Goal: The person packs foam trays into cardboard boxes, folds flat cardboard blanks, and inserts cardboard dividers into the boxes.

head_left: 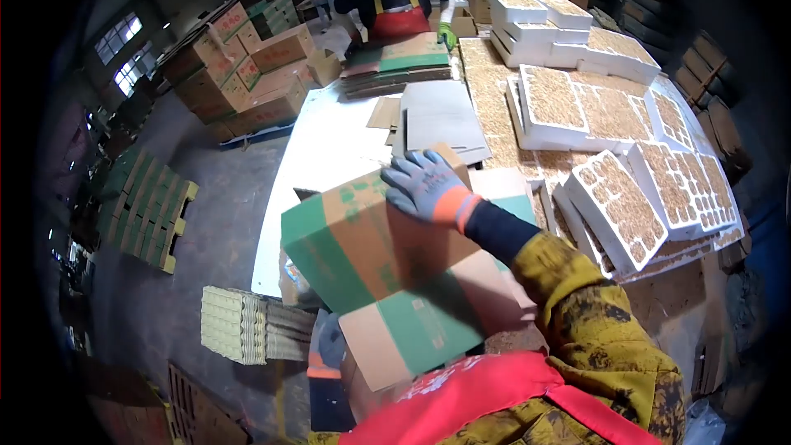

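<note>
A brown cardboard box (375, 235) with green bands stands tilted on the near edge of the white table, and a flap (420, 325) hangs out toward me. My right hand (424, 185), in a grey glove with an orange cuff, lies over the box's upper edge with its fingers stretched out. Low at the box's left side is my left hand (329, 342), gloved alike; the box hides its fingers. Just beyond the box lie grey cardboard sheets (441, 119).
White foam trays (552, 103) filled with brown granular material cover the table's right side. Opposite, a person (395, 0) in a red apron stands behind flattened cartons (400, 66). Stacked egg trays (247, 325) stand at lower left; boxes (247, 74) and a loaded pallet (148, 206) occupy the floor.
</note>
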{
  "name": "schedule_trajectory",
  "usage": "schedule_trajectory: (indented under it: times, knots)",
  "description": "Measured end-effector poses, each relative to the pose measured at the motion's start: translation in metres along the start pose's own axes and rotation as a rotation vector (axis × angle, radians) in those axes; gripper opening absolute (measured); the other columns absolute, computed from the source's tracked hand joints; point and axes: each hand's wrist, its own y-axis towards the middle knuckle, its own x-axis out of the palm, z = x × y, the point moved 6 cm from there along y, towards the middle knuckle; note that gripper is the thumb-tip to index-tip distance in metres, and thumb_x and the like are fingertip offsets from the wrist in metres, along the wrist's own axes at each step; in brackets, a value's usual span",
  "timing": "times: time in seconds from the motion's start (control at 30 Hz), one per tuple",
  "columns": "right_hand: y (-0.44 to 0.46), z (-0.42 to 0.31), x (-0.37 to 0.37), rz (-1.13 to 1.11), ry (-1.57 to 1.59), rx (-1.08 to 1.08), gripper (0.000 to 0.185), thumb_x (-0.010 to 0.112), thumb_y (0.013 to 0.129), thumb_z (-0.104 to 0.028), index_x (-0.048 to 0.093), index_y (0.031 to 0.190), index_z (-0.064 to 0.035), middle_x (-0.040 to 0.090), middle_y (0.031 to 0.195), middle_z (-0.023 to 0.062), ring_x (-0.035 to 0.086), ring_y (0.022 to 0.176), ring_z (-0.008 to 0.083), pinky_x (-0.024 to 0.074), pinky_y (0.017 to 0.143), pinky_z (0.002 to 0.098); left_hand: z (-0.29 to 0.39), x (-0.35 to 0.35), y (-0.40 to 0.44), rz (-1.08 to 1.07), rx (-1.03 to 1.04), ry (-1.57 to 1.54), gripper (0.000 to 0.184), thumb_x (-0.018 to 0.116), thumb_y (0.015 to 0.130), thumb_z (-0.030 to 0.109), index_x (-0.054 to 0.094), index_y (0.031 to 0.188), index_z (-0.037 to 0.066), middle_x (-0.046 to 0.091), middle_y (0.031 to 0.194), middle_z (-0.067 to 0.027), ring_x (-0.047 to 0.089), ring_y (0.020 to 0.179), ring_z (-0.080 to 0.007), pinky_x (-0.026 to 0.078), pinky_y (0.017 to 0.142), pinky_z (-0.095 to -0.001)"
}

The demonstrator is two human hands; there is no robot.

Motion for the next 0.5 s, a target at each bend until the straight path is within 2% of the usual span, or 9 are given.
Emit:
schedule_trajectory:
  times: [0.03,0.13,0.17,0.23,0.3,0.4,0.47,0.5]
  knots:
    - [-0.004,-0.002,-0.006,0.044,-0.006,-0.034,0.051,0.048,0.093,-0.046,0.053,0.131,-0.0121,0.055,0.124,0.0138,0.05,0.114,0.0318,0.0339,0.102,0.047,-0.023,-0.003,-0.001,0.043,-0.143,-0.597,0.033,0.065,0.092,0.023,0.053,0.118,0.006,0.056,0.121,-0.0101,0.054,0.111,-0.0287,0.043,0.098,-0.0401]
    - [-0.014,0.004,-0.008,0.075,0.05,-0.044,0.05,0.048,0.094,-0.046,0.052,0.132,-0.0123,0.054,0.125,0.0131,0.048,0.118,0.0324,0.0333,0.102,0.0504,-0.078,-0.017,-0.004,-0.007,-0.245,-1.122,0.032,0.057,0.097,0.034,0.051,0.115,0.009,0.048,0.113,-0.0049,0.044,0.103,-0.0183,0.036,0.09,-0.0343]
    - [-0.01,0.008,-0.002,0.066,0.054,-0.04,0.05,0.047,0.094,-0.046,0.052,0.132,-0.0125,0.054,0.125,0.0131,0.048,0.118,0.0325,0.0333,0.102,0.0508,-0.094,-0.025,-0.002,0.171,-0.346,-0.948,0.026,0.052,0.099,0.035,0.052,0.105,0.01,0.046,0.095,-0.0013,0.042,0.082,-0.013,0.037,0.073,-0.0302]
    - [0.0,0.014,0.001,-0.012,0.078,-0.022,0.05,0.045,0.096,-0.047,0.052,0.132,-0.0135,0.054,0.127,0.0126,0.048,0.12,0.0327,0.0331,0.103,0.0519,-0.013,-0.02,0.015,0.343,-0.349,-0.069,0.041,0.048,0.1,0.043,0.056,0.113,0.005,0.045,0.072,0.0041,0.034,0.056,-0.0021,0.034,0.051,-0.0207]
    - [0.01,0.017,0.005,-0.035,0.051,-0.002,0.05,0.044,0.096,-0.048,0.052,0.132,-0.0138,0.054,0.128,0.0124,0.048,0.121,0.0327,0.0328,0.103,0.0523,0.041,0.0,0.046,0.404,-0.137,-0.121,0.051,0.05,0.099,0.046,0.052,0.124,0.002,0.049,0.076,0.0046,0.035,0.057,-0.0013,0.032,0.05,-0.0195]
    - [0.009,0.018,0.006,-0.045,0.092,-0.008,0.053,0.043,0.095,-0.051,0.053,0.132,-0.014,0.054,0.129,0.0126,0.048,0.122,0.0332,0.0321,0.104,0.0518,0.081,0.005,0.059,0.403,-0.055,-0.129,0.05,0.046,0.1,0.04,0.05,0.131,0.0,0.058,0.093,0.0001,0.048,0.075,-0.008,0.04,0.065,-0.0243]
    - [-0.004,0.019,-0.008,-0.031,0.167,-0.042,0.053,0.044,0.095,-0.051,0.053,0.131,-0.0137,0.054,0.128,0.0126,0.049,0.121,0.0332,0.0326,0.104,0.0503,0.128,0.019,0.06,0.453,-0.006,0.134,0.038,0.036,0.105,0.029,0.053,0.124,0.001,0.059,0.103,-0.0069,0.058,0.096,-0.0198,0.047,0.084,-0.0342]
    - [-0.013,0.019,-0.023,0.09,0.239,-0.084,0.05,0.047,0.094,-0.049,0.055,0.127,-0.0131,0.055,0.124,0.0124,0.05,0.118,0.0328,0.033,0.104,0.047,0.139,0.023,0.058,0.494,-0.024,0.139,0.037,0.035,0.105,0.027,0.054,0.119,-0.001,0.059,0.099,-0.01,0.059,0.093,-0.0232,0.047,0.081,-0.036]
